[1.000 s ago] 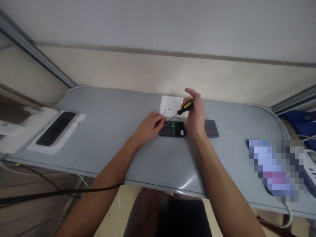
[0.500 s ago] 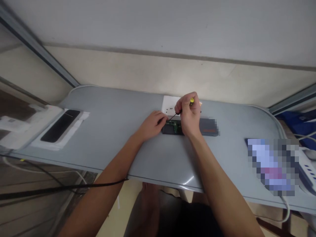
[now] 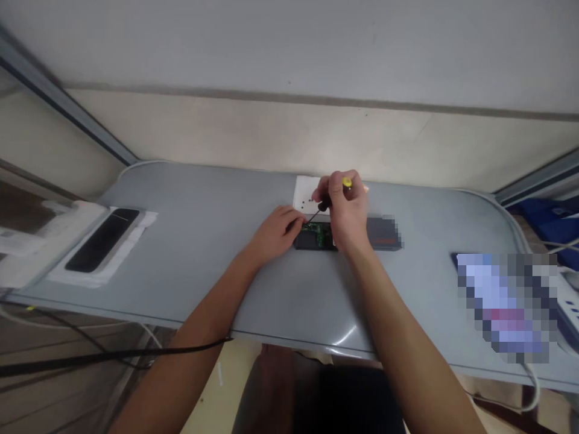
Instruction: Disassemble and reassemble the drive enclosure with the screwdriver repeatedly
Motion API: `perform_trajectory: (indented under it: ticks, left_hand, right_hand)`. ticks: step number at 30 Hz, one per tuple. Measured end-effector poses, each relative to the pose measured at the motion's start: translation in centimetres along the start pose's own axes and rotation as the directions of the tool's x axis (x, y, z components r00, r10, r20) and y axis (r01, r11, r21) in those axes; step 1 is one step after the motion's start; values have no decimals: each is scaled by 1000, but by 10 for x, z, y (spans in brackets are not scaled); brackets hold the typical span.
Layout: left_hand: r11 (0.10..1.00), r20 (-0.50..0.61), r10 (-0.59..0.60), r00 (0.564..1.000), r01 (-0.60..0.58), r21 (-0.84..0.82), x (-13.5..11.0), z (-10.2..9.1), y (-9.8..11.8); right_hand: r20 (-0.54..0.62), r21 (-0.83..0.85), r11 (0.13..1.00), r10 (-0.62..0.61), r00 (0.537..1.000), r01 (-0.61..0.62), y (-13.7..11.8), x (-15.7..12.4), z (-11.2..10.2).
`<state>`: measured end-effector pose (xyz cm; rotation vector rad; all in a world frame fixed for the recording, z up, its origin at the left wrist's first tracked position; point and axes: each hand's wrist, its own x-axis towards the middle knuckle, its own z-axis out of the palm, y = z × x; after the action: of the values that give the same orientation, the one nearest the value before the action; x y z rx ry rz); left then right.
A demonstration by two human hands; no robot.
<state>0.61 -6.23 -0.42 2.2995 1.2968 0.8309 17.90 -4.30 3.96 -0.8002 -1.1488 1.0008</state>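
Note:
A long dark grey electronic device [image 3: 384,234] lies lengthwise before me, its left part showing a green circuit board [image 3: 320,234]. My right hand [image 3: 346,211] is closed around a screwdriver [image 3: 322,206] with a yellow end and a dark handle. The thin shaft slants down left, its tip at the upper left of the board. My left hand [image 3: 278,232] is closed at the device's left end, thumb and fingers bent against it near the tip. Behind the device lies a white sheet [image 3: 300,191] with several small dark screws on it, partly covered by my right hand.
On the left of the grey table [image 3: 190,241], a black phone-like slab [image 3: 103,240] rests on white paper. At the right are a blurred-out screen [image 3: 493,301] and a white power strip [image 3: 567,295]. A black cable [image 3: 181,351] crosses near my left forearm.
The view has shifted slightly. The screwdriver and my right hand have tilted a little, with more of the dark handle showing. My left hand stays at the device's left end.

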Motion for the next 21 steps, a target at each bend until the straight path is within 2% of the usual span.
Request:
perform_trajectory:
  ticks: [3,8,10,13,14,15,16,17,18,19,20,21]
  left_hand:
    - [1000,5,6,1000,-6,9,0,0,1]
    - [1000,-6,23,1000,-23,5,1,0,-1]
    - [1000,-12,27,1000,-27,-10,1,1,-3]
    - [999,-22,1,1000,-1,-40,1,3,-5]
    - [999,-31,-13,999,12,-47,1,4,-6]
    - [998,-43,-25,999,23,-55,1,6,-6]
    - [997,-54,-35,998,32,-66,0,6,-6]
    - [996,-63,-44,997,39,-81,0,6,-6]
    - [994,-67,-56,996,49,-100,-1,6,-6]
    - [991,-64,-70,996,62,-120,-2,4,-5]
    - [988,-51,-82,995,75,-135,-3,2,-4]
    - [986,-30,-93,995,88,-142,-4,-2,-3]
  right_hand:
    - [-133,-136,990,-49,990,31,8,-1,-4]
    - [-143,-205,972,-148,979,117,9,6,-16]
    - [-191,-200,966,-203,961,164,-4,9,-27]
    - [-274,-251,904,-408,871,345,-36,3,-53]
    - [-265,-292,873,-467,843,392,-47,-1,-64]
    - [-185,-373,841,-481,857,391,-58,-7,-76]
    - [-64,-500,794,-432,899,346,-68,-13,-89]
    - [91,-628,713,-330,940,311,-76,-19,-100]
    - [251,-733,609,-171,953,302,-82,-25,-111]
    - [374,-795,514,-4,927,323,-85,-29,-121]
    - [435,-843,421,170,884,335,-87,-32,-130]
    - [443,-882,319,304,844,348,-86,-33,-138]
